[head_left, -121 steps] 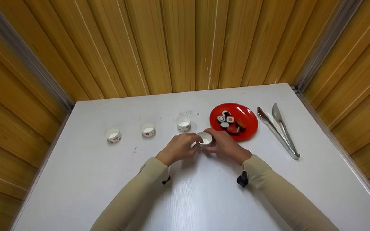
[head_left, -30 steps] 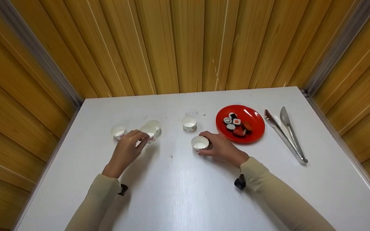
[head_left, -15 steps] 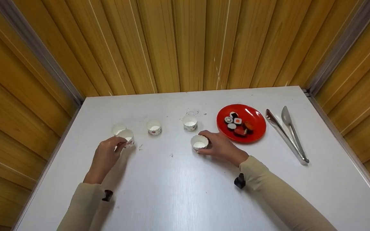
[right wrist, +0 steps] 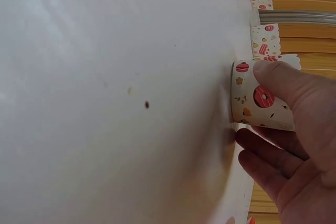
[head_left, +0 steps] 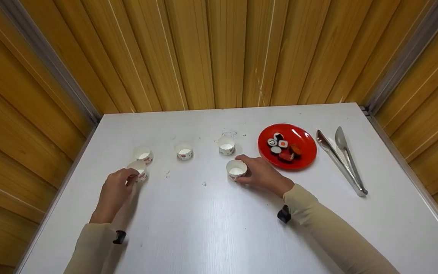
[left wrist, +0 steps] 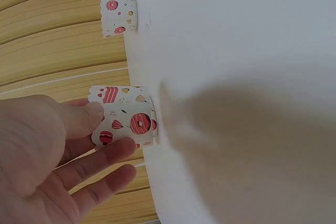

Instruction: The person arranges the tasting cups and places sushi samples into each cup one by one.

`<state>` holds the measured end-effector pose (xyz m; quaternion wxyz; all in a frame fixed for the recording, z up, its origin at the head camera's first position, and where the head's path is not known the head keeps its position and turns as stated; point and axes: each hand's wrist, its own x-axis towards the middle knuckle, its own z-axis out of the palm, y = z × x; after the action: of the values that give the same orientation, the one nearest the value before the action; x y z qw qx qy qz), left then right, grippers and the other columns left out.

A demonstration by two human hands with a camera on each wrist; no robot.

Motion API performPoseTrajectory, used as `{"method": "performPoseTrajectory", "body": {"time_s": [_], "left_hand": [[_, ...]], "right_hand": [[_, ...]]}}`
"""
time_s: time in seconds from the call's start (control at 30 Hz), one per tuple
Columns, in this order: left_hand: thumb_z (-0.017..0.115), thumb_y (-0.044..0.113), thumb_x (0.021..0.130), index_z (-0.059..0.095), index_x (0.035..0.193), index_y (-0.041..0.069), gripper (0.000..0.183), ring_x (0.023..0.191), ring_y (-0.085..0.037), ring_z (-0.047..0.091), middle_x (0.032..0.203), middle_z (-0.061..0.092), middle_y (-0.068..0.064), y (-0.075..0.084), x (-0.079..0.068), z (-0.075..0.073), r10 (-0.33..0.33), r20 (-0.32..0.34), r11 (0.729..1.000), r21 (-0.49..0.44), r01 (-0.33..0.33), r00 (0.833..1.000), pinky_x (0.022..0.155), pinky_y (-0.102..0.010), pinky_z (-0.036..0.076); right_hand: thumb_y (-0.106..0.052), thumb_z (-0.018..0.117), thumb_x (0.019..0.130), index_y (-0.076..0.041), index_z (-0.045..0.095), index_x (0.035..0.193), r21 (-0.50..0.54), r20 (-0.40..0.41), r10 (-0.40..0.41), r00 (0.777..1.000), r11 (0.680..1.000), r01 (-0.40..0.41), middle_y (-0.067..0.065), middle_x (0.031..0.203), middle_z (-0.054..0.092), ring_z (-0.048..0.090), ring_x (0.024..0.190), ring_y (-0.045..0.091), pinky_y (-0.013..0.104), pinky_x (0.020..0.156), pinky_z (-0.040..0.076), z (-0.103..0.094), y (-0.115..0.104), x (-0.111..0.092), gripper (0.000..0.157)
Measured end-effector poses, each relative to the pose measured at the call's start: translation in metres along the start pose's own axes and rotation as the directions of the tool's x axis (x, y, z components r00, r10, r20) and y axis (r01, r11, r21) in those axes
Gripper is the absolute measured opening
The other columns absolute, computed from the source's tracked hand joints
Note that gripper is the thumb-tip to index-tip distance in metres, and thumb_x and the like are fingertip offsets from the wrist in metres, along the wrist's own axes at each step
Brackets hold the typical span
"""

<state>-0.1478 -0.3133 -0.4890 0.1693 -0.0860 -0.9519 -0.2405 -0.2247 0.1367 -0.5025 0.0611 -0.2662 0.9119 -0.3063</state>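
Shifting leftward since a second earlier, a person's left hand (head_left: 114, 192) is pinching a paper cup (head_left: 140, 173) at the white table's (head_left: 219, 228) left side, while the right hand (head_left: 262, 175) is gripping a second cup (head_left: 236, 169) near the middle. Behind, three other cups (head_left: 184, 152) are standing in a row; a red plate (head_left: 305, 154) is holding sushi pieces (head_left: 283, 144), with tongs (head_left: 340, 166) lying alongside.

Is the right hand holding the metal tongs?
No, the right hand grips a paper cup, while the metal tongs lie beside the red plate.
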Motion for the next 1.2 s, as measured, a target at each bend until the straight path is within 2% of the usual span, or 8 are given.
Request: {"method": "performPoseTrajectory", "body": {"time_s": [0.47, 0.77, 1.2], "left_hand": [[0.073, -0.011, 0.087, 0.073, 0.098, -0.001, 0.015, 0.090, -0.035, 0.071, 0.096, 0.074, -0.019, -0.009, -0.007, 0.001, -0.054, 0.052, 0.999, 0.003, 0.054, 0.997, 0.077, -0.052, 0.058], [0.074, -0.015, 0.085, 0.072, 0.096, -0.002, 0.017, 0.089, -0.037, 0.072, 0.094, 0.075, -0.019, -0.011, -0.010, 0.002, 0.006, 0.013, 1.000, -0.004, -0.006, 1.000, 0.076, -0.053, 0.058], [0.073, -0.013, 0.086, 0.072, 0.098, -0.001, 0.016, 0.087, -0.034, 0.071, 0.096, 0.074, -0.019, -0.012, -0.008, 0.000, -0.019, 0.065, 1.000, -0.003, 0.020, 0.998, 0.075, -0.052, 0.058]], "right_hand": [[-0.027, 0.086, 0.085, -0.019, 0.057, 0.138, -0.001, 0.011, 0.028, 1.000, 1.000, -0.028, 0.001, 0.124, 0.070, 0.062, 0.107, 0.019, 0.042, 0.099, 0.051, -0.001, -0.003, 0.000, 0.061], [-0.029, 0.087, 0.085, -0.015, 0.057, 0.139, -0.025, 0.009, 0.027, 1.000, 0.999, -0.027, 0.003, 0.123, 0.071, 0.062, 0.105, 0.021, 0.043, 0.097, 0.051, 0.000, -0.004, 0.001, 0.064], [-0.030, 0.087, 0.085, -0.016, 0.056, 0.139, -0.022, 0.006, 0.032, 0.999, 0.999, -0.032, 0.004, 0.124, 0.070, 0.062, 0.105, 0.021, 0.044, 0.098, 0.051, 0.000, -0.003, 0.001, 0.064]]}}
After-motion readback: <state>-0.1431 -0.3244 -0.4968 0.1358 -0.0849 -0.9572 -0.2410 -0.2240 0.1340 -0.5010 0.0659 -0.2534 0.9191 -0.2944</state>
